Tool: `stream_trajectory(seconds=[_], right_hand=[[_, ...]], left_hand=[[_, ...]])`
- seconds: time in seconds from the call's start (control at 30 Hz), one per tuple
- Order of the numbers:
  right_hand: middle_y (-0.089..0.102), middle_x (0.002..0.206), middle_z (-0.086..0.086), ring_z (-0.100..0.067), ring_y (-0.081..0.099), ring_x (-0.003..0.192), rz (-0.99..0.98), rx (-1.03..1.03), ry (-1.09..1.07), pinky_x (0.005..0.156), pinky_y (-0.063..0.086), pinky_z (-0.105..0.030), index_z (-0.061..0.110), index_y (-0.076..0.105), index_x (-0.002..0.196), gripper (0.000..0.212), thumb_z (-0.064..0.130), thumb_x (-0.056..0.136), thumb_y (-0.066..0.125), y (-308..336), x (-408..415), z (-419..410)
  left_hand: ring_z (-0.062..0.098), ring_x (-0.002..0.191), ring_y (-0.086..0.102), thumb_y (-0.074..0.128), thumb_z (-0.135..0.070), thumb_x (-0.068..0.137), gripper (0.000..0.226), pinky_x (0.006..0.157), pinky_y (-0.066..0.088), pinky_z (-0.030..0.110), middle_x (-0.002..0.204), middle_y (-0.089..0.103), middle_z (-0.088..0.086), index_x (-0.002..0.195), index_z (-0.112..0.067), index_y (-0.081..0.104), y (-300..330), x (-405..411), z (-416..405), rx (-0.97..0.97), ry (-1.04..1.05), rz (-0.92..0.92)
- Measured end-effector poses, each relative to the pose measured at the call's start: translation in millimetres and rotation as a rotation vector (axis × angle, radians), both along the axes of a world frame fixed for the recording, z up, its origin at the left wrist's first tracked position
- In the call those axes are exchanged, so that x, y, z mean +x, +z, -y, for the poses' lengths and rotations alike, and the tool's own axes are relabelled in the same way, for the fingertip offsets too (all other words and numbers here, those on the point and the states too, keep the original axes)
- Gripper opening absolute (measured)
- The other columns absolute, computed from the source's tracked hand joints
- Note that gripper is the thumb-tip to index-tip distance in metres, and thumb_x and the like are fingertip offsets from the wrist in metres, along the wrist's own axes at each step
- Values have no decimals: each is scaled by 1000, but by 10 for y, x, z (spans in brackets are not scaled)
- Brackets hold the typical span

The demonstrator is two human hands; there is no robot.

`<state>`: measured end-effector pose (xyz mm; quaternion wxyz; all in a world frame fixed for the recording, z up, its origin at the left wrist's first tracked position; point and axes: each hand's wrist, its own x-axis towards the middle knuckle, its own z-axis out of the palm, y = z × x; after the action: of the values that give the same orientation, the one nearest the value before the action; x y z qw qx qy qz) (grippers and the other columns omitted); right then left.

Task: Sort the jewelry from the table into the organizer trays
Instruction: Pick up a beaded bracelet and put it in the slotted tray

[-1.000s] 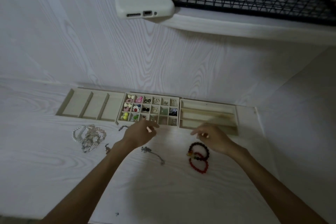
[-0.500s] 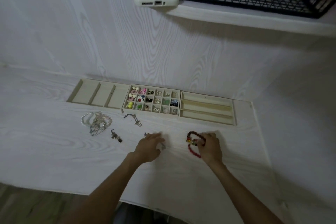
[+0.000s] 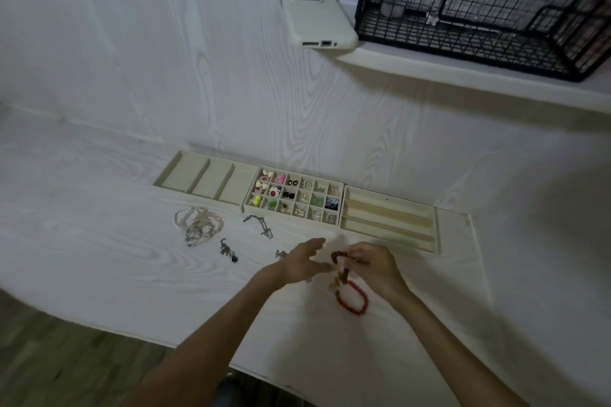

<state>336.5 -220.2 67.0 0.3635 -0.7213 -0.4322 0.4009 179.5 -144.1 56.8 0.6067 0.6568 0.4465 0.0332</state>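
Observation:
My right hand (image 3: 375,266) pinches a dark beaded bracelet (image 3: 340,269) and holds it just above the table. A red beaded bracelet (image 3: 353,301) lies on the table below it. Beside them my left hand (image 3: 302,263) hovers with its fingers spread and holds nothing. Three wooden organizer trays stand along the wall: a left tray (image 3: 180,172) with long slots, a middle grid tray (image 3: 340,205) filled with earrings, and a right tray (image 3: 435,228) with lengthwise slots. Pearl and silver bracelets (image 3: 197,225), a silver chain (image 3: 259,225) and a dark-stone charm (image 3: 228,251) lie left of my hands.
A small silver piece (image 3: 281,253) peeks out by my left hand. Above, a white shelf (image 3: 463,76) carries a phone in a white case (image 3: 317,20) and a black wire basket (image 3: 479,16). The table's front edge (image 3: 132,335) runs near my arms, with wood floor beyond.
My right hand has lifted the dark bracelet off the table, leaving the red one lying there. My left hand has risen from the table and moved toward the right hand. The view has shifted.

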Motion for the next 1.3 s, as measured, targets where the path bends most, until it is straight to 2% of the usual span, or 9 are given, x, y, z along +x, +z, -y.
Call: stream_trajectory(seconds=[0.13, 0.23, 0.4, 0.67, 0.87, 1.0, 1.1, 1.17, 1.3], right_hand=[[71, 80, 8, 3, 66, 68, -138, 32, 148, 64, 48, -9, 17, 70, 87, 11, 7, 83, 69, 415, -219, -288], [74, 93, 3, -6, 69, 82, -201, 21, 186, 70, 51, -15, 13, 70, 102, 18, 18, 86, 68, 537, -412, -580], [72, 101, -8, -16, 68, 89, -450, 40, 177, 77, 54, -24, 8, 66, 109, 21, 16, 91, 60, 603, -914, -1106], [66, 112, -14, -19, 66, 94, -784, -73, -94, 74, 56, -22, 3, 59, 115, 24, 14, 94, 56, 424, -1577, -2020], [65, 87, -11, -22, 63, 82, -810, -175, -191, 75, 55, -28, 3, 62, 93, 9, -3, 90, 55, 216, -2116, -2710], [64, 89, -13, -21, 63, 78, -580, -158, -170, 70, 54, -23, 3, 61, 97, 14, -6, 88, 57, -38, -2381, -3129], [66, 79, -1, -19, 64, 77, -135, 30, -100, 63, 50, -15, 16, 66, 80, 22, -5, 78, 70, -295, -2510, -3361], [65, 76, 12, -12, 63, 76, 69, 70, -68, 67, 49, -15, 29, 61, 72, 31, 2, 74, 75, -472, -2551, -3456], [67, 77, 11, -8, 60, 72, 498, 84, 58, 59, 42, -21, 26, 69, 82, 12, 37, 81, 63, -706, -2562, -3535]], left_hand=[[19, 125, 48, 63, -22, 90, 59, 97, 40, 27, 139, 50, 6, 142, -12, 39, 183, -212, -139, -63, 124, 84], [15, 95, 63, 62, -28, 91, 33, 80, 49, 26, 107, 66, 6, 117, -7, 63, 327, -475, -293, -92, 284, 220], [14, 86, 67, 60, -20, 92, 22, 76, 54, 21, 97, 70, 8, 107, -6, 69, 492, -966, -668, -144, 580, 476], [10, 98, 66, 64, -23, 89, 24, 90, 53, 24, 103, 72, -3, 112, -21, 68, 510, -1887, -1520, -261, 479, 456], [13, 84, 63, 72, -9, 82, 31, 79, 52, 23, 94, 68, 4, 112, -11, 62, 277, -2354, -2316, -152, 633, 316], [18, 83, 67, 70, -2, 81, 17, 63, 49, 22, 92, 70, 9, 87, -16, 62, -9, -2515, -2767, 51, 647, 200], [14, 85, 69, 69, -12, 81, 22, 67, 50, 23, 87, 71, -4, 78, -31, 59, -229, -2593, -2995, 298, 535, -34], [10, 86, 69, 65, -15, 83, 18, 73, 52, 25, 90, 71, -9, 82, -32, 59, -350, -2613, -3091, 421, 453, -138], [18, 92, 65, 51, -22, 91, 18, 71, 44, 26, 99, 69, -5, 101, -28, 65, -492, -2546, -3243, 753, 85, -461]])
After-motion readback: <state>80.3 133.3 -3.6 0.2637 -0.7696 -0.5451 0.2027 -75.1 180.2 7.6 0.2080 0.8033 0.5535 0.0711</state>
